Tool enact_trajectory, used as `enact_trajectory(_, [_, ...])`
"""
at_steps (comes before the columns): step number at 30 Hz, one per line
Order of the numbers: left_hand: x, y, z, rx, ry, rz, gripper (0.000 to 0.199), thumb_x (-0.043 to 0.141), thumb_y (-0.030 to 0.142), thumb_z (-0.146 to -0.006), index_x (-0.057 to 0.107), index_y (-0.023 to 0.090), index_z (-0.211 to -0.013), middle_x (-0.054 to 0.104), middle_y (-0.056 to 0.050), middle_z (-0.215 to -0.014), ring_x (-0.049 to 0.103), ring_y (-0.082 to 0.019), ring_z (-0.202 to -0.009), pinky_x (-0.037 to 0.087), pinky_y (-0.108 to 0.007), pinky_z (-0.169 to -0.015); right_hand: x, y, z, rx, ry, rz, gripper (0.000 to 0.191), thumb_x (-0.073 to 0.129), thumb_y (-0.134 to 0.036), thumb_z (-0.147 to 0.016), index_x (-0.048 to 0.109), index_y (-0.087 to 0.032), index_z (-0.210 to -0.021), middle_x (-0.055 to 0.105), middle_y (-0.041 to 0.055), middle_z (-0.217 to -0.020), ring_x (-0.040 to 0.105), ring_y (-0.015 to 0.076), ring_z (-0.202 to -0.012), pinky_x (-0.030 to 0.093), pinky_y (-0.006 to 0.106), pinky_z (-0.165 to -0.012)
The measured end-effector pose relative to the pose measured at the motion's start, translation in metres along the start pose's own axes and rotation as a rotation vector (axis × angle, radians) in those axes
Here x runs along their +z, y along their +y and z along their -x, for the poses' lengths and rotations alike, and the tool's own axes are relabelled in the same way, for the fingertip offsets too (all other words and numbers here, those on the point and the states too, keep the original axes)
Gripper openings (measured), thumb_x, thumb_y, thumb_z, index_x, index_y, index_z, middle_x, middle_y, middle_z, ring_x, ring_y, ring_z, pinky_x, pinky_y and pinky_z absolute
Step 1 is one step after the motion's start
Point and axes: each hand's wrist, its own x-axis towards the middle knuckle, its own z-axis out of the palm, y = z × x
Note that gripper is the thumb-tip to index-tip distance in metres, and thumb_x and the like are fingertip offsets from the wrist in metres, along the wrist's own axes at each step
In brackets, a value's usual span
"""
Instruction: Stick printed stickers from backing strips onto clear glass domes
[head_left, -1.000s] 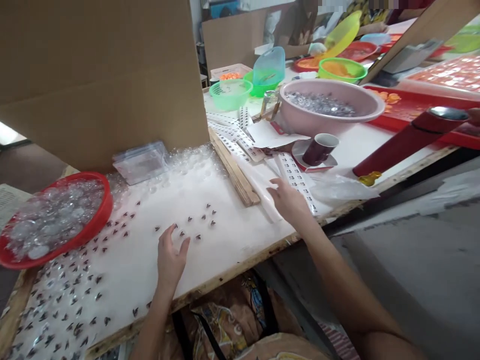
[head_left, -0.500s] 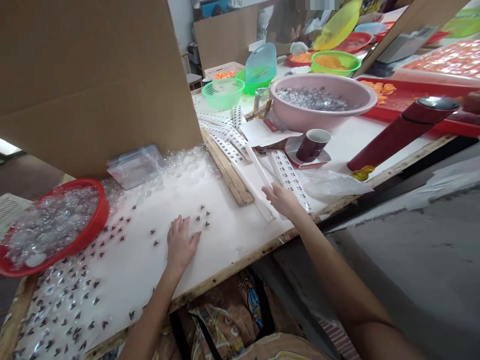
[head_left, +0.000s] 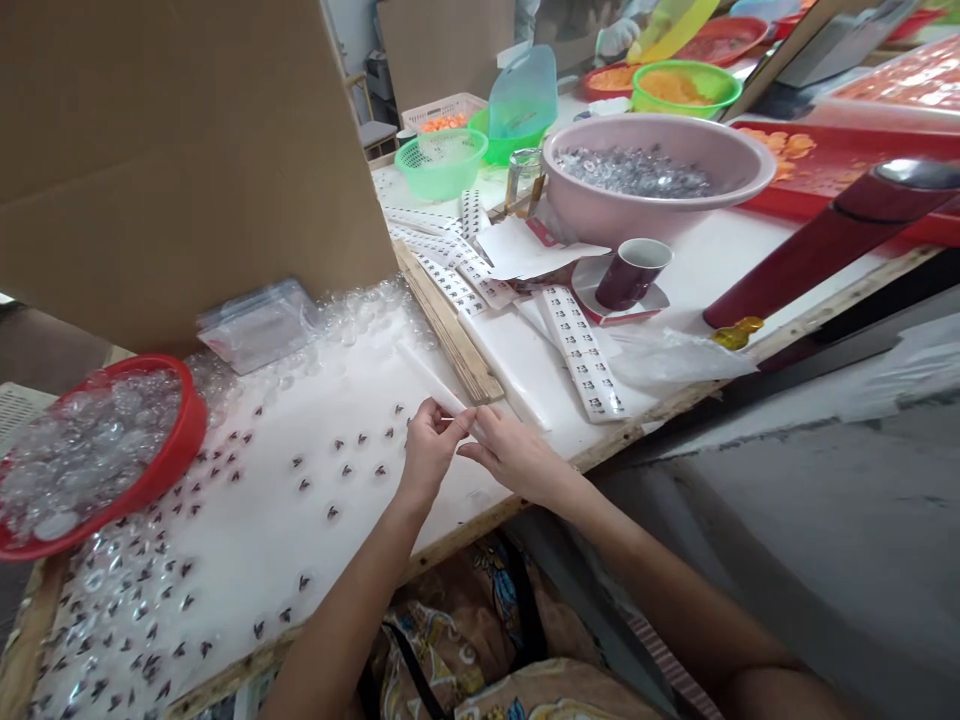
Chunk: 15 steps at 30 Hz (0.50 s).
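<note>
A narrow white strip (head_left: 429, 378) slants over the white tabletop, its near end between my two hands. My right hand (head_left: 519, 455) is closed around that end. Close against it, my left hand (head_left: 433, 445) pinches at the same end; the fingertips overlap, so the exact grip is partly hidden. Small clear round pieces with dark marks (head_left: 346, 470) lie on the table just left of my left hand. To the right of my right hand lies a white sticker sheet (head_left: 581, 355) printed with rows of small dark figures.
A red basin (head_left: 196, 410) of clear plastic pieces stands at left, near a clear box (head_left: 259, 325). Wooden slats (head_left: 450, 325) lie beyond my hands. Farther right are a dark red cup (head_left: 634, 275), a pink basin (head_left: 652, 215) and a leaning dark red flask (head_left: 817, 255).
My right hand has moved left with the white strip, and my left hand has come up to meet it. More marked clear pieces now lie where my left hand was.
</note>
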Motion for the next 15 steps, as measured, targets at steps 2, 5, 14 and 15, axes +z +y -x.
enact_trajectory(2, [0.001,-0.004,-0.001,-0.009,0.008,0.038,0.036,0.075,0.039,-0.076,0.062,0.016,-0.101,0.065,-0.003,-0.087,0.064,-0.014,-0.073,0.053,-0.027,-0.071,0.001,0.007,0.001,0.044,0.032,-0.123,0.031,0.048,-0.044,-0.095,0.053,-0.015,-0.107,0.062,0.0094,-0.096,0.058,0.0201,-0.081,0.038,0.03,-0.068])
enact_trajectory(5, [-0.001,-0.008,0.0,-0.044,-0.008,0.097,0.038,0.075,0.038,-0.075,0.062,0.016,-0.103,0.064,-0.003,-0.095,0.063,-0.012,-0.073,0.055,-0.028,-0.072,0.004,0.02,-0.001,0.124,0.018,-0.443,0.037,0.051,-0.051,-0.09,0.054,-0.017,-0.105,0.056,0.0,-0.075,0.051,0.0153,-0.066,0.037,0.028,-0.062])
enact_trajectory(14, [0.019,-0.003,-0.026,-0.064,-0.055,0.131,0.068,0.079,0.035,-0.073,0.05,0.017,-0.131,0.062,-0.005,-0.097,0.064,-0.014,-0.075,0.056,-0.031,-0.073,-0.01,0.064,-0.015,0.234,0.229,-0.834,0.036,0.064,-0.051,-0.076,0.053,-0.02,-0.09,0.062,0.0015,-0.08,0.057,0.0154,-0.071,0.045,0.028,-0.063])
enact_trajectory(15, [0.022,-0.003,-0.031,-0.084,-0.059,0.138,0.075,0.079,0.035,-0.072,0.045,0.017,-0.137,0.062,-0.006,-0.1,0.064,-0.014,-0.074,0.056,-0.032,-0.074,-0.015,0.07,-0.02,0.252,0.27,-0.778,0.034,0.063,-0.05,-0.076,0.053,-0.02,-0.09,0.062,0.0016,-0.079,0.057,0.0157,-0.07,0.045,0.028,-0.062])
